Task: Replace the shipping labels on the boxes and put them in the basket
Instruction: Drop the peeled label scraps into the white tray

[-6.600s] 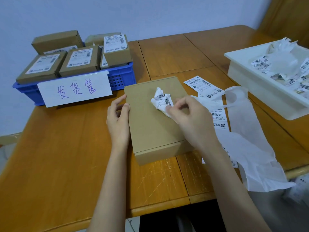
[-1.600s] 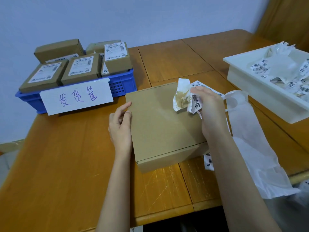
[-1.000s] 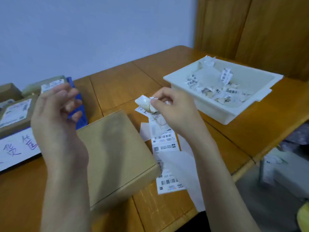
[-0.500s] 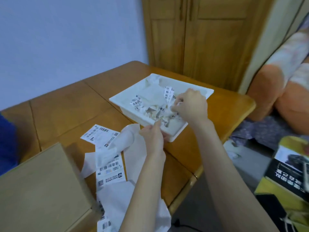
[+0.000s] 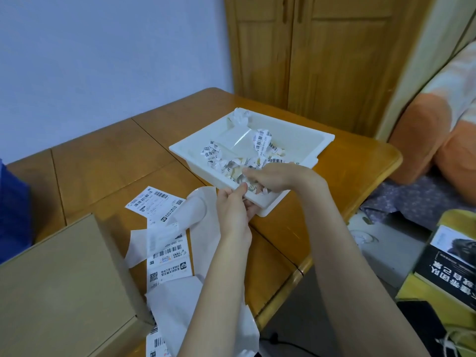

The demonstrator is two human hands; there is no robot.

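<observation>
Wooden table (image 5: 144, 150) beneath both hands, left hand (image 5: 233, 210) and right hand (image 5: 277, 176) pinching scraps (image 5: 244, 188) over white tray (image 5: 296, 140).

My one camera sits on my head, looking forward and down to my right across the table's (image 5: 108, 161) corner, with wall and cupboard (image 5: 322, 52) behind. It is close over the white tray (image 5: 304, 140). The box (image 5: 64, 287) is cut off at lower left.
</observation>
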